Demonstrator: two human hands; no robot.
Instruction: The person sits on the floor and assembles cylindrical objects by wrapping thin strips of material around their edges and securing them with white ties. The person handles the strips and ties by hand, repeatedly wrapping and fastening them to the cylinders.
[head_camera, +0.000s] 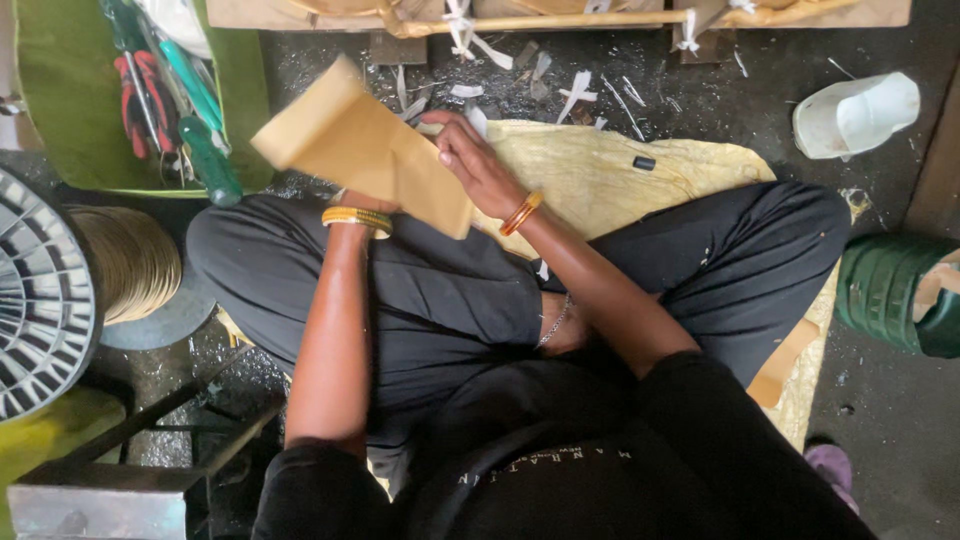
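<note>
Both hands grip one flat tan sheet of stiff paper (365, 150) above the lap, the left hand (368, 203) mostly hidden beneath it, the right hand (475, 160) closed on its near edge to steady it.

I sit cross-legged on a dark, gritty floor (900, 400) strewn with pale paper scraps (578, 92). Under me lies a yellow cloth (620, 170) with a small black cap (644, 163) on it. A white plastic container (858, 115) lies nearby; a green ribbed bin (885, 290) and a wire spool (60, 290) flank me.
</note>
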